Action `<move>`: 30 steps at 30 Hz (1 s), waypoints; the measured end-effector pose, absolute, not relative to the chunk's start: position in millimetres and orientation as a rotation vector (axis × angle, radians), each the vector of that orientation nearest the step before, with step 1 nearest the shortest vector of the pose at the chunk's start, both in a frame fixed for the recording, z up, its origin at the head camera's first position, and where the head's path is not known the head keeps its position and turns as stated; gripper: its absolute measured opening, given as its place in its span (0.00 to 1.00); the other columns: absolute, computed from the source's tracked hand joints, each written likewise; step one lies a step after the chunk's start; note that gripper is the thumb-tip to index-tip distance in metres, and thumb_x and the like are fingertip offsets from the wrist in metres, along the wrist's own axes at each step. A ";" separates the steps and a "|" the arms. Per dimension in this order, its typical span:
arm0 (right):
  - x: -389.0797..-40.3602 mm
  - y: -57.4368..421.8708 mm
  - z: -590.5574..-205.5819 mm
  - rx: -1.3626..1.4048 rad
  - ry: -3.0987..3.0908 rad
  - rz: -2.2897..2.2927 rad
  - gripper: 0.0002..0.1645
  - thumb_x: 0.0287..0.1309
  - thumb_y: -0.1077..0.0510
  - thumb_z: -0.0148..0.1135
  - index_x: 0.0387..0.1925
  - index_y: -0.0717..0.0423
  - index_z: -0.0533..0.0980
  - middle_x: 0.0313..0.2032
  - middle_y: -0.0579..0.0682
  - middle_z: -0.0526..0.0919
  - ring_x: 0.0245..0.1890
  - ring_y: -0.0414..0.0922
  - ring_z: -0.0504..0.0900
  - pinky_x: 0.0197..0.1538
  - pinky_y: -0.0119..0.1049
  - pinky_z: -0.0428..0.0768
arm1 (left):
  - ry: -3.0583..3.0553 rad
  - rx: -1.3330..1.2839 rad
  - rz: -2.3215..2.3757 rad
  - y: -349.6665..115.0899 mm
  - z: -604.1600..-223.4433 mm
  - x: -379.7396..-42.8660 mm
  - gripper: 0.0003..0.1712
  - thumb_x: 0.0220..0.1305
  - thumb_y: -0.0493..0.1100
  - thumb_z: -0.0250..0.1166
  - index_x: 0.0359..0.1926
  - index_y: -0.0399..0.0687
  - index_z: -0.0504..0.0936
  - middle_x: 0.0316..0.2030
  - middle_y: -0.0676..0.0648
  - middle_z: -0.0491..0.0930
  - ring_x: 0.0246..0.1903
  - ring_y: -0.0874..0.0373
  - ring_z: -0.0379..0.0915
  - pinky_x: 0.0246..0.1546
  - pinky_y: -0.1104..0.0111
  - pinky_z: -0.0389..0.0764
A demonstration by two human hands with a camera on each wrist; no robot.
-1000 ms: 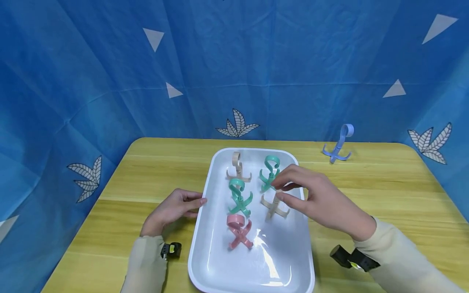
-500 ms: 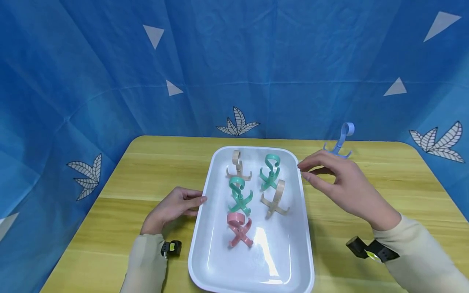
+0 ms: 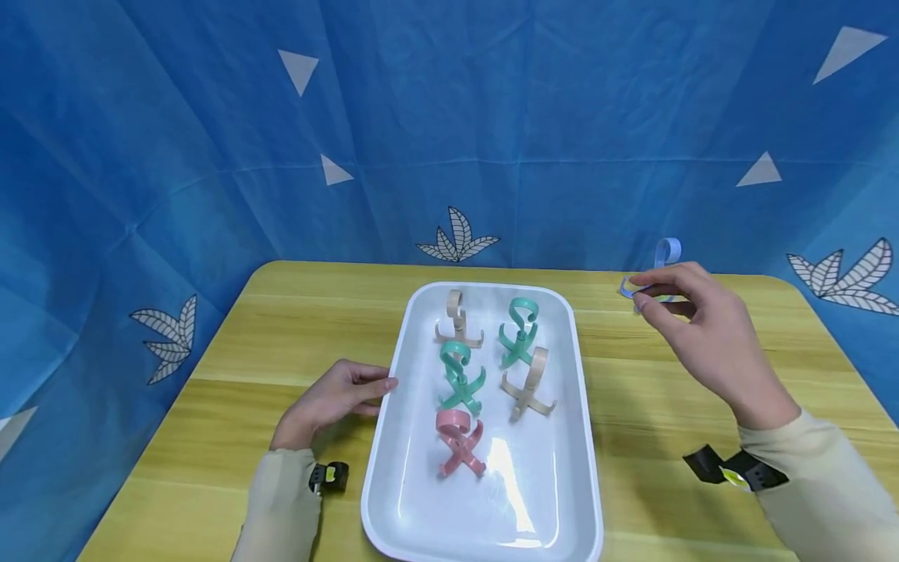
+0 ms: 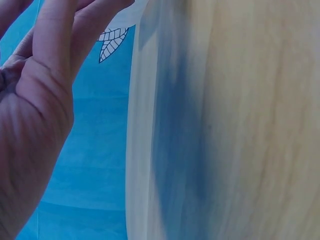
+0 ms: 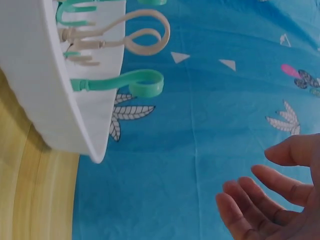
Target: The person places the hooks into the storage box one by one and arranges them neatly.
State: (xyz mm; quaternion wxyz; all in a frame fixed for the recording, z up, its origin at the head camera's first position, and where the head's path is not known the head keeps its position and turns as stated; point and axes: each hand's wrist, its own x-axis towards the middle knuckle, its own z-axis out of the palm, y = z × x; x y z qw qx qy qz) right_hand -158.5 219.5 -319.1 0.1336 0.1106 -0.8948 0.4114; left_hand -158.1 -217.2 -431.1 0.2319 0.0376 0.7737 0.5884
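My left hand [image 3: 335, 404] holds the left rim of a white tray [image 3: 379, 460], thumb over the edge and fingers outside the wall. My right hand [image 3: 712, 332] hovers in front of a blue claw hook [image 3: 669, 250] at the table's back edge, covering much of it. Nothing is between its bent, spread fingers. Inside the tray stand several more claw hooks with curled tops: a green hook [image 3: 523, 336], another green hook [image 3: 460, 382], a beige hook [image 3: 536, 375], a second beige hook [image 3: 456, 316] and a pink hook [image 3: 460, 445].
The yellow wood-grain table [image 3: 281, 312] carries the tray at its middle. Behind and beside it hangs a blue cloth [image 3: 421, 117] with white triangles and leaf prints. In the right wrist view the tray's wall [image 5: 45, 100] rises at left.
From over the beige hook in the tray, my right hand has moved right and back, across the rim, to the blue hook. The left hand and tray have stayed put.
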 end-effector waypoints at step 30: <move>-210.1 267.7 -342.1 0.116 -2.513 1.198 0.20 0.69 0.54 0.60 0.57 0.60 0.76 0.50 0.47 0.71 0.50 0.35 0.73 0.52 0.22 0.74 | 2.148 0.113 1.596 -217.8 -431.2 -158.3 0.29 0.66 0.50 0.67 0.57 0.30 0.79 0.49 0.38 0.82 0.45 0.48 0.81 0.43 0.60 0.84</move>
